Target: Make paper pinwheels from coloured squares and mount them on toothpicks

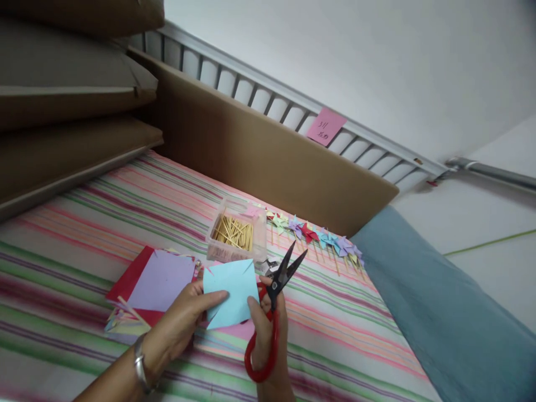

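Observation:
A light-blue paper square [232, 290] with slits cut in from its corners is held up between both hands. My left hand [195, 304] pinches its left side, thumb on top. My right hand [268, 321] has red-handled scissors [274, 290] hooked over its fingers, their dark blades parted and pointing up and away, while its thumb touches the paper's right edge. Under and left of my left hand lies a pile of coloured paper, with a lilac sheet [163, 279] over a red sheet [121, 285]. The fingers behind the blue paper are partly hidden.
A clear plastic box [215, 248] of thin wooden sticks [234, 233] stands beyond the hands. Several paper pinwheels [310, 233] on sticks lie in a row by a cardboard panel [251, 151]. Stacked brown packages [75, 145] rise at left; striped cloth [343, 335] covers the surface.

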Tool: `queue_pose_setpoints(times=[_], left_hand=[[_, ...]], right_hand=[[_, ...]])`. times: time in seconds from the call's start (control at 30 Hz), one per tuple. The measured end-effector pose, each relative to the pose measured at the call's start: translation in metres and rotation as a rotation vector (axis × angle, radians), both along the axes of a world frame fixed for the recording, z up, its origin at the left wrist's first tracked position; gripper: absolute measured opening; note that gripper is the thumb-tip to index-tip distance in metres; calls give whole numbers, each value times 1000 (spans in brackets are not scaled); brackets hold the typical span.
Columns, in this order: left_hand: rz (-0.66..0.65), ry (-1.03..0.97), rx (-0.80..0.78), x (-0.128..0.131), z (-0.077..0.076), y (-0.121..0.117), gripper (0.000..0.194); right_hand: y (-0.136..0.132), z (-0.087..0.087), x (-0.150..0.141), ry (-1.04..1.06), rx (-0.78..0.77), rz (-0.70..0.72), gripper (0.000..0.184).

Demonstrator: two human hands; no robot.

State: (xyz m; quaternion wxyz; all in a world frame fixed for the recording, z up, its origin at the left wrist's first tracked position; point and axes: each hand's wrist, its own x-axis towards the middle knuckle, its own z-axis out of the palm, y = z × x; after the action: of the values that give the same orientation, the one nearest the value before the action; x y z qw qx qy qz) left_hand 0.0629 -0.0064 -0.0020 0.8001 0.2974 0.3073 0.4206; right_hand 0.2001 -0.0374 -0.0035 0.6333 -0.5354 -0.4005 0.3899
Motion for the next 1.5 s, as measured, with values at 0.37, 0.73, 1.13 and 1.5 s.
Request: queue_pose_setpoints(times=[0.37, 0.73, 1.13, 1.5], left_hand=[[285, 214, 81, -45, 17, 29, 32], [250, 369, 42, -91, 29, 39, 27], [167, 350, 53, -100, 23, 39, 20], [147, 367, 59, -101, 23, 39, 26]], right_hand=[[-2, -8, -6, -68, -80, 314, 44], [-14, 7, -19, -296, -441, 717, 43], [-16, 8, -21, -368, -568, 688, 32], [-16, 8, -17, -399, -566, 724, 34]])
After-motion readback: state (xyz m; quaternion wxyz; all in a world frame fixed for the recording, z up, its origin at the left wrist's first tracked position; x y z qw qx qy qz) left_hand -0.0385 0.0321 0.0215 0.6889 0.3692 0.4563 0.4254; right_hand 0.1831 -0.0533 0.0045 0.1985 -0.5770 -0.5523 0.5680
